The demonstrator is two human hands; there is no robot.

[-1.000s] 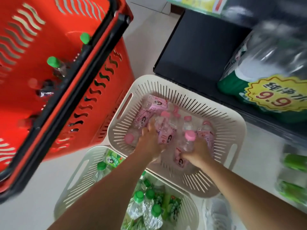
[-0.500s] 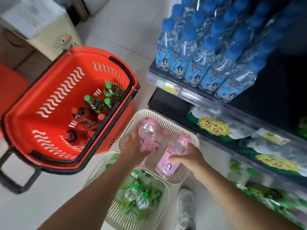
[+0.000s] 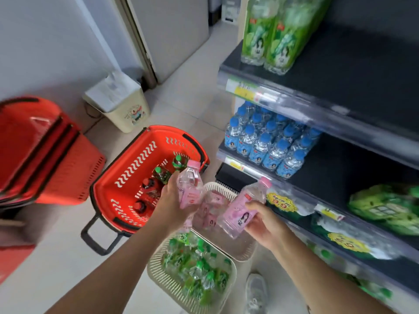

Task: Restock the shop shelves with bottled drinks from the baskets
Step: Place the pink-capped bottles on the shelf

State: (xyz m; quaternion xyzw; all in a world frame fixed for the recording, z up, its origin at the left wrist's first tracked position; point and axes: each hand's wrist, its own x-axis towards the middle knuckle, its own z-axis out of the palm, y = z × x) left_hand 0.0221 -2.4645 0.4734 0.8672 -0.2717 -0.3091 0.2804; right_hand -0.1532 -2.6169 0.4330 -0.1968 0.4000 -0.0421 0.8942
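My left hand (image 3: 173, 206) grips a pink-capped bottle (image 3: 190, 182) held upright above the baskets. My right hand (image 3: 264, 224) grips a second pink bottle (image 3: 241, 208), tilted with its cap toward the shelves. Below them a cream basket (image 3: 223, 189) holds more pink bottles. A nearer cream basket (image 3: 163, 279) is full of green-capped bottles. The dark shelves (image 3: 340, 71) on the right carry blue-capped water bottles (image 3: 269, 143) and tall green bottles (image 3: 269, 32), with bare shelf beside them.
A red shopping basket (image 3: 136, 168) with red and green drinks stands on the floor at left of the cream baskets. Stacked red baskets (image 3: 38, 150) sit at far left, a cream bin (image 3: 122, 105) by the wall. My shoe (image 3: 256, 291) is beside the baskets.
Both hands have lifted a pink bottle each out of the cream basket and raised them. My view has swung up from the baskets to the shelves.
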